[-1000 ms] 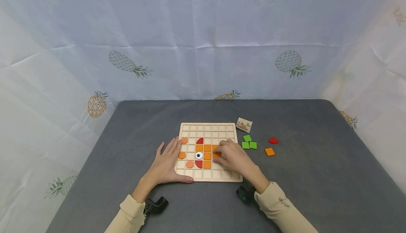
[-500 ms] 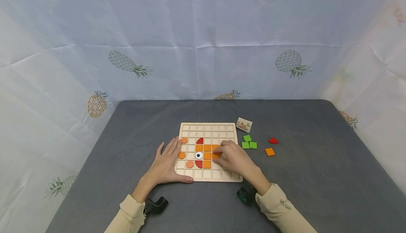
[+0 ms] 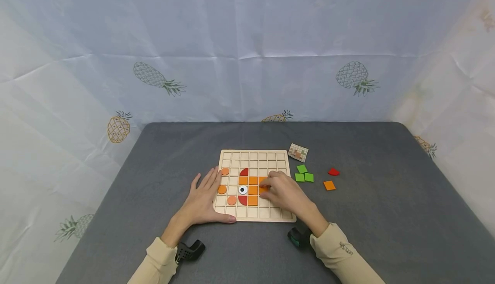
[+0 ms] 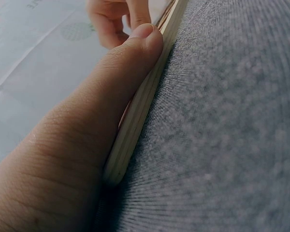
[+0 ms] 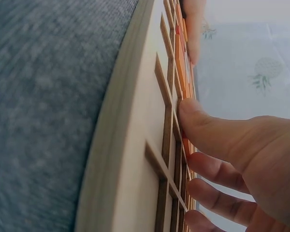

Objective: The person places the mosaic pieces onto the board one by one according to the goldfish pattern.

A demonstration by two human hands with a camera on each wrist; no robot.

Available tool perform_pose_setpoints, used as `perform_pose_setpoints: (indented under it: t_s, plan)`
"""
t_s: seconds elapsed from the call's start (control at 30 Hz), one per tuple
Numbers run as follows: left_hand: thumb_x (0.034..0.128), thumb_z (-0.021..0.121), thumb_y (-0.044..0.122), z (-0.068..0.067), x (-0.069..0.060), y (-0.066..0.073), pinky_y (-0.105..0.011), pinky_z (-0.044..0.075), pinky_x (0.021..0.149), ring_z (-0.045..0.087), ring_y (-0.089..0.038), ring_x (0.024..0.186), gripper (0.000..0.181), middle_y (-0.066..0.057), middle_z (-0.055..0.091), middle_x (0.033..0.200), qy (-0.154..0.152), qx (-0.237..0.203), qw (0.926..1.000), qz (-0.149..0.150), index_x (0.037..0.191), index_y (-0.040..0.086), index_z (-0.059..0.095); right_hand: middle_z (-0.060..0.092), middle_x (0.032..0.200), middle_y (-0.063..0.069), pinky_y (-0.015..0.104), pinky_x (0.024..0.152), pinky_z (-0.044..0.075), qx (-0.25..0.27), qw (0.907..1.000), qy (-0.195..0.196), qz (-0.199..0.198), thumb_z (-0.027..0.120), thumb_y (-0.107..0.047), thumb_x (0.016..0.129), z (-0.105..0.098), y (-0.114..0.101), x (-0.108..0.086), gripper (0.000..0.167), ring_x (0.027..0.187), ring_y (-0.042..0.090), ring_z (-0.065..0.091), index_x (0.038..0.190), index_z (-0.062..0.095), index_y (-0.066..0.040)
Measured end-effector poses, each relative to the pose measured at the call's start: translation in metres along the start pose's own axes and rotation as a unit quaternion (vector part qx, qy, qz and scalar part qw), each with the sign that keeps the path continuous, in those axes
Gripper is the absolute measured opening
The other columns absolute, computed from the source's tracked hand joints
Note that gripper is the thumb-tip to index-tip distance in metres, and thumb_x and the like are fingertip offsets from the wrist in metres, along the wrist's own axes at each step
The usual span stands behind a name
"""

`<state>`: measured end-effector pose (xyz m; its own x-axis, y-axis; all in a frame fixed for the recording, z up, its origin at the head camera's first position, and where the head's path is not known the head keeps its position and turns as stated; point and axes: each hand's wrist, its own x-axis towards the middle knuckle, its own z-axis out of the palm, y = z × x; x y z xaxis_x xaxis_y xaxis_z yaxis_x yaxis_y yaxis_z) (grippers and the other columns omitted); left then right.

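Observation:
A wooden grid board (image 3: 270, 213) lies on the grey table, holding orange squares (image 3: 253, 190), two red quarter pieces (image 3: 242, 200), a white eye piece (image 3: 242, 190) and several orange discs (image 3: 231, 200). Spread over the board's left edge is the left hand (image 3: 199, 202), its thumb along the near edge; the left wrist view shows that thumb (image 4: 121, 67) against the board's side. The right hand (image 3: 288, 196) has its thumb and fingers bent at an orange square (image 3: 262, 190) right of centre, partly covering it. In the right wrist view its thumb (image 5: 208, 130) touches the grid.
Right of the board lie several green squares (image 3: 299, 177), a red piece (image 3: 333, 171) and a loose orange square (image 3: 329, 185). A small patterned card (image 3: 297, 152) rests by the board's far right corner. A curtain with pineapples (image 3: 247, 39) hangs behind the table.

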<state>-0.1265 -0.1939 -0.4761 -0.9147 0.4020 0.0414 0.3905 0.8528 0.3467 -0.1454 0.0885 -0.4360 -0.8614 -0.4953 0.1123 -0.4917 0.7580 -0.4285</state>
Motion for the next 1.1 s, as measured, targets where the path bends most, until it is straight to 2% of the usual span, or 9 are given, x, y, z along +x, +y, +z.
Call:
perform_pose_setpoints:
  t_s: [0.3,0.6,0.73,0.77,0.83,0.97,1.0,1.1]
  plan:
    - [0.0628,0.069,0.087,0.0,0.001,0.0,-0.065,0.009,0.123,0.016,-0.033,0.161,0.142,-0.016,0.011,0.173,0.003,0.0,1.0,0.002,0.164,0.003,0.014,0.066,0.087,-0.002,0.019,0.061,0.037,0.004,0.9999,0.013,-0.007,0.085,-0.023,0.084,0.0,0.003,-0.002,0.024,0.07,0.008,0.046,0.106,0.082,-0.014]
    - [0.0634,0.068,0.088,-0.001,0.001,0.0,-0.066,0.011,0.123,0.017,-0.033,0.161,0.142,-0.016,0.014,0.172,0.005,0.012,0.9999,0.003,0.163,0.002,0.015,0.066,0.089,-0.003,0.022,0.066,0.039,-0.009,0.9997,0.021,0.002,0.085,-0.027,0.084,-0.003,0.004,-0.005,0.024,0.076,0.009,0.047,0.106,0.082,-0.017]
    - [0.0634,0.067,0.088,0.0,0.001,0.001,-0.066,0.011,0.123,0.017,-0.033,0.161,0.142,-0.016,0.014,0.172,0.004,0.014,0.9999,0.003,0.164,0.002,0.015,0.068,0.093,-0.002,0.026,0.069,0.044,-0.012,0.9996,0.019,0.015,0.084,-0.028,0.085,-0.007,0.008,-0.008,0.025,0.079,0.01,0.051,0.107,0.081,-0.017]
    - [0.0635,0.067,0.088,0.0,0.0,0.001,-0.066,0.011,0.123,0.017,-0.033,0.161,0.142,-0.016,0.013,0.173,0.003,0.014,0.9999,0.003,0.164,0.002,0.014,0.069,0.095,-0.002,0.029,0.074,0.049,-0.016,0.9995,0.02,0.02,0.084,-0.028,0.086,-0.009,0.01,-0.01,0.025,0.082,0.011,0.053,0.108,0.081,-0.017]
    - [0.0634,0.068,0.088,0.001,0.0,0.001,-0.066,0.01,0.123,0.017,-0.033,0.161,0.142,-0.015,0.012,0.173,0.0,0.009,1.0,0.003,0.164,0.003,0.014,0.07,0.098,-0.001,0.032,0.077,0.051,-0.017,0.9991,0.023,0.031,0.083,-0.028,0.086,-0.014,0.013,-0.015,0.026,0.086,0.013,0.055,0.109,0.081,-0.016]
    - [0.0632,0.068,0.088,0.001,0.0,0.0,-0.066,0.01,0.123,0.017,-0.033,0.161,0.142,-0.016,0.012,0.173,0.0,0.01,0.9999,0.003,0.164,0.003,0.014,0.07,0.103,0.003,0.032,0.071,0.052,-0.022,0.9982,0.042,0.038,0.082,-0.025,0.087,-0.024,0.025,-0.026,0.026,0.087,0.016,0.057,0.11,0.08,-0.014]
    - [0.0631,0.067,0.089,0.001,0.001,0.0,-0.066,0.01,0.123,0.017,-0.033,0.161,0.143,-0.016,0.013,0.173,0.001,0.013,0.9999,0.003,0.164,0.003,0.014,0.07,0.104,0.004,0.031,0.067,0.049,-0.024,0.9979,0.047,0.039,0.082,-0.024,0.087,-0.026,0.029,-0.029,0.026,0.087,0.018,0.057,0.11,0.079,-0.013]
    - [0.0631,0.067,0.089,0.0,0.001,0.0,-0.066,0.011,0.123,0.017,-0.033,0.161,0.143,-0.016,0.013,0.173,0.002,0.018,0.9998,0.003,0.164,0.003,0.014,0.071,0.107,0.008,0.036,0.071,0.053,-0.034,0.9964,0.064,0.044,0.083,-0.022,0.086,-0.031,0.041,-0.038,0.027,0.095,0.023,0.06,0.111,0.079,-0.012]
